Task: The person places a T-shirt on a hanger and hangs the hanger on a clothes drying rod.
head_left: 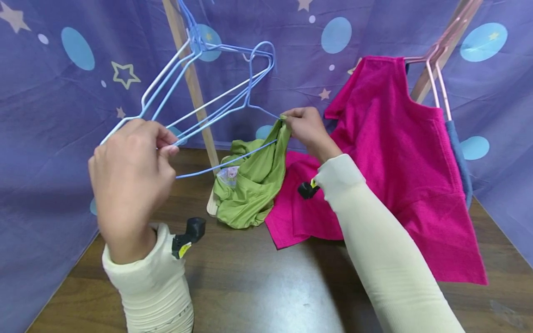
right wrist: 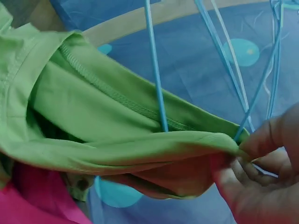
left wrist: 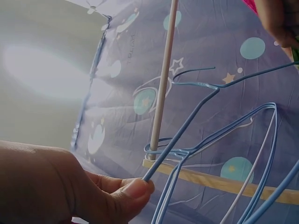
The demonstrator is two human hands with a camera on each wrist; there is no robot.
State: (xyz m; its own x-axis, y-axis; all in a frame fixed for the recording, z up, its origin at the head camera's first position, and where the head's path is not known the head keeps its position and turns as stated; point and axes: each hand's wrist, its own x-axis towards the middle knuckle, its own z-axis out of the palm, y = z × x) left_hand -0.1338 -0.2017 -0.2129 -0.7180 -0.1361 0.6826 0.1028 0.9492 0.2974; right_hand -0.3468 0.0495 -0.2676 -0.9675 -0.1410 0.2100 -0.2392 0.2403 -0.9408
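Observation:
My left hand point(head_left: 132, 173) pinches one end of a blue wire hanger point(head_left: 226, 163) between thumb and fingers. In the left wrist view the hanger's arm point(left wrist: 191, 116) runs up from my fingertips toward its hook. The hanger's other end goes into the opening of a green garment point(head_left: 256, 192). My right hand point(head_left: 308, 132) pinches the garment's edge at that end; the right wrist view shows the hanger's bottom bar point(right wrist: 156, 70) passing inside the green cloth point(right wrist: 117, 154). The garment's lower part hangs bunched near the table, with a pale printed patch point(head_left: 228, 175) on it.
Several blue and white hangers point(head_left: 166, 76) hang at the upper left, by a wooden post point(head_left: 199, 99). At right, a bright pink garment point(head_left: 399, 152) hangs on pink hangers point(head_left: 434, 78), with blue cloth point(head_left: 458, 157) behind. A patterned curtain backs the wooden table point(head_left: 266, 282).

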